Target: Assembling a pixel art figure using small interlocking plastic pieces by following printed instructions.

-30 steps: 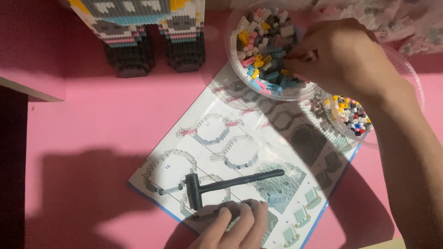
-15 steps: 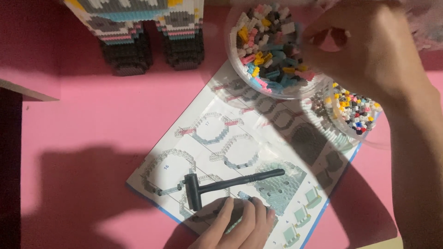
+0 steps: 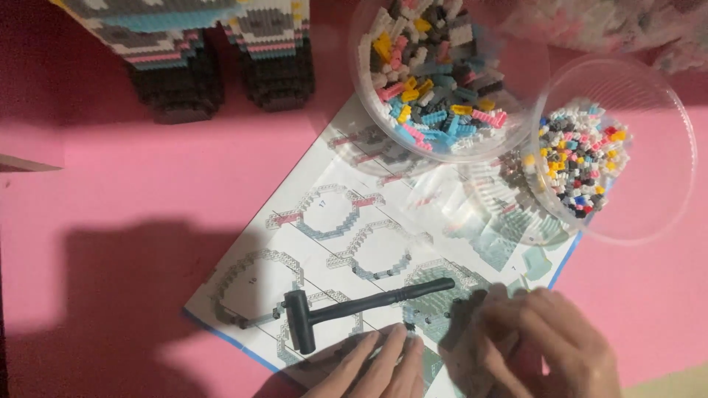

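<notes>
- The left hand (image 3: pixel 376 368) lay at the lower edge of the view, its fingers stretched out flat and close together on the instruction sheet (image 3: pixel 332 243); it gripped nothing.
- The right hand (image 3: pixel 538 346) was just beside the left one, on the same sheet, with the fingers bent down toward the paper.
- Between the fingertips of both hands there was a small dark brick piece (image 3: pixel 410 324); it was too small to tell if the right fingers pinched it or only touched it.
- A small black hammer (image 3: pixel 354 309) lay on the sheet just above the left hand, its head to the left of that hand and the end of its handle near the right hand's fingers. Neither hand touched it.
- Well above both hands stood a clear bowl (image 3: pixel 442 74) full of mixed bricks in grey, blue, pink, yellow and white.
- Above the right hand, and a little to its right, a second clear bowl (image 3: pixel 649 184) held smaller mixed bricks on its left side.
- Far above the left hand were the dark feet of a built brick figure (image 3: pixel 221 66).
- All of it rested on a pink table (image 3: pixel 133 191).
</notes>
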